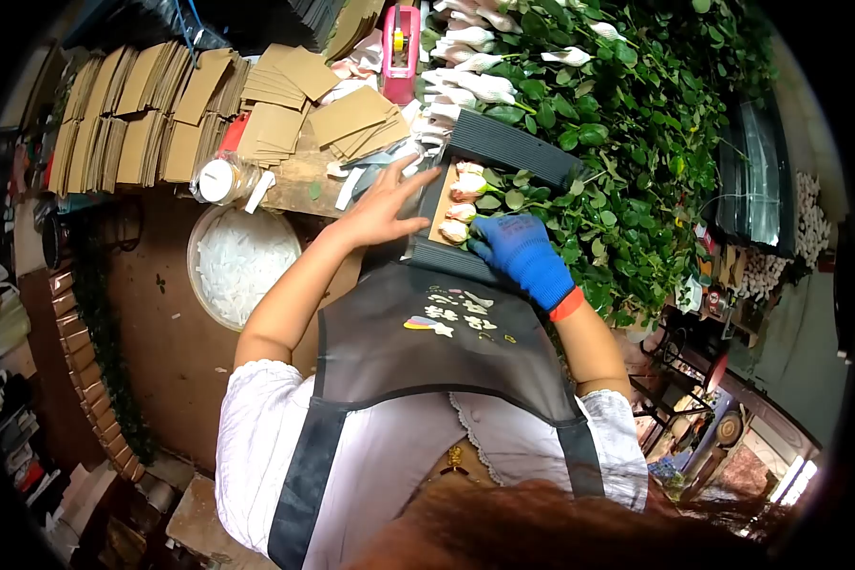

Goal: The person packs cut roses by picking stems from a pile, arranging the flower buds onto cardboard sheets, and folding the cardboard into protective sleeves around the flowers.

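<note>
Pale pink roses [463,190] lie in a row on brown cardboard, between two strips of a dark corrugated holder [513,152]. My left hand [382,204] is bare, its fingers spread at the left edge of the holder, with nothing held. On the other side, my right hand [515,249] wears a blue glove with an orange cuff. It rests beside the lowest rose, over the leafy stems; its fingers are bent and partly hidden, so whether they grip a stem cannot be made out.
Stacks of brown cardboard [142,81] line the back left. A pink tape dispenser [401,52] stands behind the holder, near white-wrapped buds [484,85]. Leafy stems [627,142] are heaped at right. A round tub [242,266] of white pieces stands at left, below a jar [220,180].
</note>
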A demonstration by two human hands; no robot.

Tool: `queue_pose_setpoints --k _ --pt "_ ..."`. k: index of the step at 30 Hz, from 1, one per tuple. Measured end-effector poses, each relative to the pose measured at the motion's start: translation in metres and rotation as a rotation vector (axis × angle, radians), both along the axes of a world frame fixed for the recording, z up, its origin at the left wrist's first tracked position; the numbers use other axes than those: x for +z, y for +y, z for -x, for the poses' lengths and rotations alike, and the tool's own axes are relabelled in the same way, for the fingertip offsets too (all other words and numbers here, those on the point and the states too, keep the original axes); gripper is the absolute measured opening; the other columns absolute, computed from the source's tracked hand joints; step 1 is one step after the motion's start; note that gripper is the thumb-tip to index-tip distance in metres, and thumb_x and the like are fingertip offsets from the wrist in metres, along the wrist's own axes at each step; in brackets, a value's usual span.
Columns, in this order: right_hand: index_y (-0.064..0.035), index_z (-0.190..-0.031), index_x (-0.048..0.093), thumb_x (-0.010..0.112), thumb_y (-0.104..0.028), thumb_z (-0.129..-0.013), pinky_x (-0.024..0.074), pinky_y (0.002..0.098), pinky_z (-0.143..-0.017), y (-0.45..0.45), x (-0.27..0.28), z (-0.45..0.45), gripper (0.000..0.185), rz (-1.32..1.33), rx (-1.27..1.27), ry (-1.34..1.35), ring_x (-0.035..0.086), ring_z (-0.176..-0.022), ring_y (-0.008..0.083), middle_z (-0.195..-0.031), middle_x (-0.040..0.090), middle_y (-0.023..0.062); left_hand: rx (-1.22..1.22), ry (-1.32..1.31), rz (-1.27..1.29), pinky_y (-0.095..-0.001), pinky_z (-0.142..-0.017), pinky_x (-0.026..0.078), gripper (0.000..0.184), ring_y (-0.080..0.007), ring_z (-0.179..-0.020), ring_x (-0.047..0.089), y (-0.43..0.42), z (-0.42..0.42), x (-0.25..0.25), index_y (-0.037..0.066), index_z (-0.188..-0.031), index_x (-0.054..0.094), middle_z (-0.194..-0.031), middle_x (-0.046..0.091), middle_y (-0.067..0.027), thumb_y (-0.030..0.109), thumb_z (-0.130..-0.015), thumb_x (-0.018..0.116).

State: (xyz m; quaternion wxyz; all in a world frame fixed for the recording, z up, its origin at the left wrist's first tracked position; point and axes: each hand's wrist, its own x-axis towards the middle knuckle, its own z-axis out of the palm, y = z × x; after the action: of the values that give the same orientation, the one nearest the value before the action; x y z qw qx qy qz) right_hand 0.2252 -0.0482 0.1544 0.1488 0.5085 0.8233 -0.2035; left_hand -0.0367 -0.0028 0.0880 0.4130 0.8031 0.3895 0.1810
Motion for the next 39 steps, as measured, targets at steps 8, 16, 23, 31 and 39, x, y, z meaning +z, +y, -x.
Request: queue_pose_setpoints --k 8,16,23,31,39 --pt "-0.0147 -0.095 0.07 0.056 -0.022 -0.093 0.0553 0.0446 -0.07 0.001 0.003 0.013 0.017 0.049 0.086 -0.11 0.073 -0.086 0.0296 -0.09 0.074 0.0121 -0.106 0.04 0.1 -0.0511 -0.117 0.03 0.092 -0.0486 -0.147 0.022 0.01 -0.012 -0.009 0.022 -0.156 0.031 -0.16 0.014 -0.0282 0.035 -0.079 0.079" --pt "-0.0133 -0.101 0.07 0.057 -0.03 -0.094 0.0552 0.0452 -0.07 0.005 0.001 0.006 0.023 0.081 0.074 -0.069 0.073 -0.082 0.0302 -0.088 0.074 0.0132 -0.05 0.031 0.148 -0.0534 -0.121 0.019 0.118 -0.0503 -0.15 0.008 -0.001 -0.041 -0.013 0.004 -0.152 0.02 -0.157 0.01 -0.0344 0.052 -0.068 0.087" --pt "-0.0152 -0.107 0.058 0.059 -0.042 -0.094 0.0511 0.0469 -0.062 -0.012 -0.015 -0.001 0.03 -0.132 -0.204 0.059 0.068 -0.073 0.0323 -0.079 0.07 0.0122 -0.076 0.011 0.169 -0.05 -0.121 0.022 0.113 -0.05 -0.149 0.012 -0.002 -0.039 -0.015 0.003 -0.146 0.023 -0.152 0.018 -0.034 0.052 -0.068 0.089" --pt "-0.0092 -0.104 0.065 0.056 -0.033 -0.094 0.0551 0.0438 -0.067 0.003 -0.013 0.015 0.027 -0.064 -0.117 -0.07 0.072 -0.078 0.0306 -0.088 0.073 0.0132 -0.016 -0.041 0.261 -0.0541 -0.118 0.025 0.096 -0.0514 -0.147 0.015 0.002 -0.04 -0.023 0.011 -0.139 0.036 -0.152 0.017 -0.0347 0.048 -0.069 0.09" --pt "-0.0141 -0.12 0.055 0.055 -0.035 -0.095 0.0548 0.0462 -0.066 0.003 0.015 0.012 0.033 -0.118 -0.365 -0.032 0.071 -0.077 0.0319 -0.088 0.073 0.0109 0.19 -0.121 0.145 -0.0479 -0.114 0.033 0.076 -0.0458 -0.139 0.034 -0.012 -0.053 -0.029 0.011 -0.134 0.05 -0.145 0.036 -0.0273 0.038 -0.073 0.085"
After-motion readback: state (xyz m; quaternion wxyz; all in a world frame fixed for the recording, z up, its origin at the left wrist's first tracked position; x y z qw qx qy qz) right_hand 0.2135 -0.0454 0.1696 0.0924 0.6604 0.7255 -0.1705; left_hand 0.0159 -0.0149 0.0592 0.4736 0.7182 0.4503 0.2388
